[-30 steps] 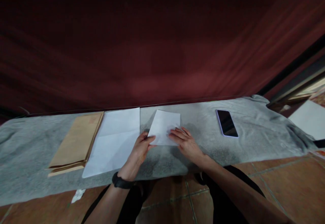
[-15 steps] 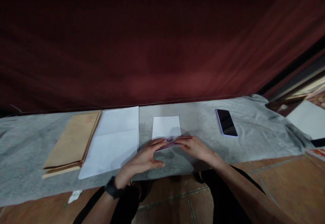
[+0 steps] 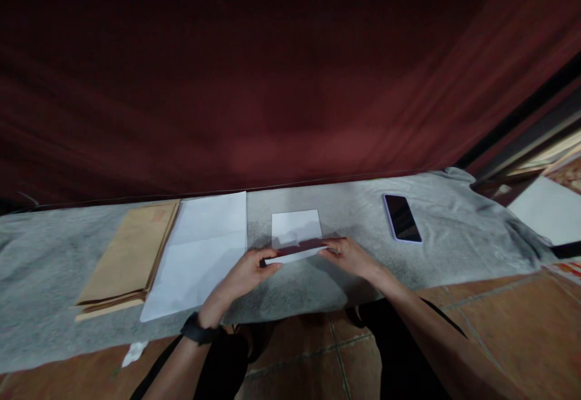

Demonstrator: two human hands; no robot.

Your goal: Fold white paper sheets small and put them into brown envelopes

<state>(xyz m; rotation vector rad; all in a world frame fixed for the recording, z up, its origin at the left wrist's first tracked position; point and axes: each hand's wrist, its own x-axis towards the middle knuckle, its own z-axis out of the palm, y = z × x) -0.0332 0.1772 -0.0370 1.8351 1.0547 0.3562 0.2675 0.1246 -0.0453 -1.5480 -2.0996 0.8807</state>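
Note:
A small white sheet of paper lies in front of me, its far part flat on the grey cloth. Along its near side a white paper strip stands raised, with a dark shadow behind it. My left hand pinches the left end of this strip between thumb and fingers. At the other end, the fingers of my right hand are closed on the strip. Whether strip and sheet are one piece, I cannot tell.
Left of my hands lies a larger creased white sheet, beside a stack of brown envelopes. A phone in a purple case rests to the right. Grey cloth covers the surface; a dark red curtain hangs behind.
The near edge of the paper has come up and now shows as a white strip. My left hand has shifted left to the strip's end, its thumb now against the paper.

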